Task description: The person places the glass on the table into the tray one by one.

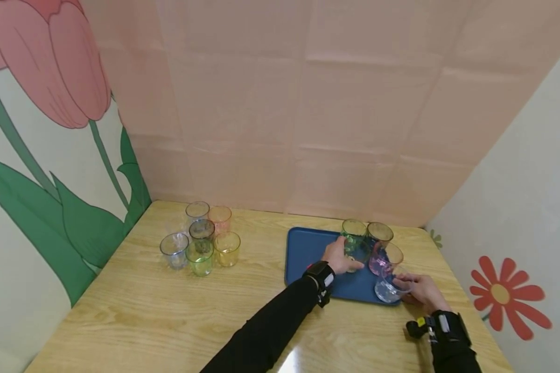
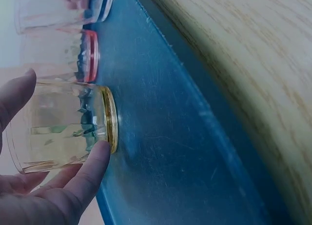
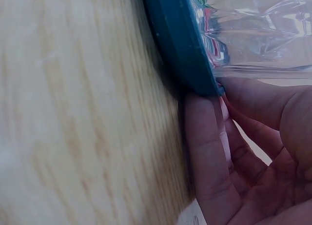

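Note:
On the blue tray (image 1: 308, 259), my left hand (image 1: 338, 257) holds a pale yellow glass (image 2: 63, 125), thumb on one side and fingers on the other. The glass stands upright with its base on the tray; the hand partly hides it in the head view. Behind it is a green glass (image 1: 353, 231), with an amber-rimmed glass (image 1: 379, 233) to its right. A pink glass (image 1: 386, 258) and a clear glass (image 1: 389, 290) stand nearer the right end. At the near right corner, my right hand (image 1: 422, 291) pinches the tray edge (image 3: 187, 49), close beside the clear glass.
Several coloured glasses cluster at the table's left, including a yellow glass (image 1: 227, 249), a green glass (image 1: 199, 258) and a blue glass (image 1: 175, 251). The wooden table (image 1: 135, 311) meets a pink-covered wall (image 1: 261, 129) behind; flower-patterned walls flank both sides.

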The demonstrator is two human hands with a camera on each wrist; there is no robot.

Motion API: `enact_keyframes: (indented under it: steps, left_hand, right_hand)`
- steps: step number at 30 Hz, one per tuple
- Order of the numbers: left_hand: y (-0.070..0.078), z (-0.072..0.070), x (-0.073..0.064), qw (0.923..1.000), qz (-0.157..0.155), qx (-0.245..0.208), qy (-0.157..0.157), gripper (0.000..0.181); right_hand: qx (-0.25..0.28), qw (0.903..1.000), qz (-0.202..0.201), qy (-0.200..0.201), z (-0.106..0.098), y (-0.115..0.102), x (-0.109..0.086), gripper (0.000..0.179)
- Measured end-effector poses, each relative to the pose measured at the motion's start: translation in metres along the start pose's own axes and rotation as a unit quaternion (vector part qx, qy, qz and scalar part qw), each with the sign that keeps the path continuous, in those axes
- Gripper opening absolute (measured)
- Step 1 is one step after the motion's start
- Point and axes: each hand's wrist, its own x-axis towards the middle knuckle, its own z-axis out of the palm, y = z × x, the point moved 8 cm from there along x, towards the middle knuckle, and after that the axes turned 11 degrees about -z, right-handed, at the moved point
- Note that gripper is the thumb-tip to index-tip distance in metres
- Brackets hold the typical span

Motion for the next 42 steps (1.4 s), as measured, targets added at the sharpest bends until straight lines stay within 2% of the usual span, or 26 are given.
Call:
enact_keyframes:
  steps: [4,11,16,24,31,36,42]
  left_hand:
    - [0.0006,-0.0006,0.0003,1.0,-0.001,0.006,0.001,0.084]
    - [0.0032,-0.0008,-0.0005,0.9999,0.014,0.01,-0.003,0.082]
    - [0.0028,-0.0009,0.0003,0.9997,0.013,0.02,0.0,0.082]
    - [0.0067,-0.0015,0.0006,0.9988,0.027,0.04,0.003,0.082]
    - [0.0075,-0.0016,-0.0046,0.9992,0.024,0.032,-0.004,0.082]
    - [0.0075,-0.0012,-0.0043,0.9991,0.022,0.036,0.002,0.08]
    - [0.0093,-0.0044,-0.0048,0.9976,0.039,0.056,0.009,0.077]
  right_hand:
    - [-0.003,1.0,-0.008,0.0,0.0005,-0.0007,-0.0002,0.04]
    - [0.013,0.9999,-0.001,0.002,0.0014,0.0031,0.0002,0.037]
    - [0.022,0.9998,0.0,0.0,0.0032,0.0031,0.0003,0.037]
    - [0.016,0.9999,-0.003,-0.001,0.002,-0.0004,0.0002,0.036]
    - [0.003,1.0,-0.004,0.002,0.0012,-0.0012,-0.0003,0.038]
    - [0.001,1.0,-0.004,0.001,0.0005,0.0002,-0.0005,0.038]
    - [0.003,1.0,0.0,0.001,0.0,0.0006,-0.0008,0.04]
